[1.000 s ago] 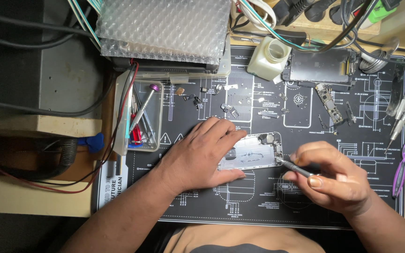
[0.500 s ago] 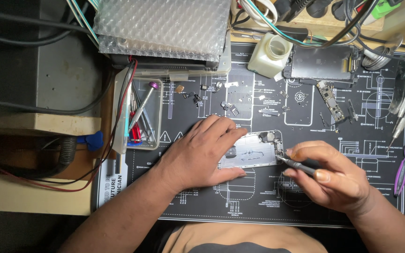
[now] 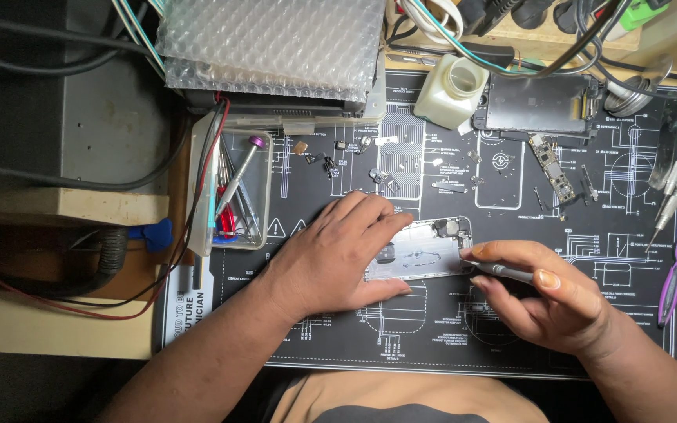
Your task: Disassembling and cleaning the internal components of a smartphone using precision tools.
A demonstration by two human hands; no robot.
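Observation:
An opened silver phone housing [image 3: 426, 249] lies flat in the middle of a black repair mat [image 3: 511, 345] printed with white diagrams. My left hand [image 3: 337, 254] lies over the housing's left end and pins it down, fingers spread around it. My right hand [image 3: 546, 296] pinches a thin grey tool [image 3: 501, 271] like a pen, its tip at the housing's lower right edge. A black phone screen panel [image 3: 538, 103] and a narrow circuit board [image 3: 552, 166] rest at the mat's far side.
A white open bottle [image 3: 452, 91] stands at the back. Small screws and parts [image 3: 378, 176] are scattered behind the housing. A clear tray of tools [image 3: 233, 192] sits left; screwdrivers and purple tweezers [image 3: 675, 266] lie right. Bubble wrap [image 3: 268, 39] and cables fill the back.
The view has shifted slightly. My right hand has drawn the tool a little closer to the housing's right edge; my left hand stays on the housing.

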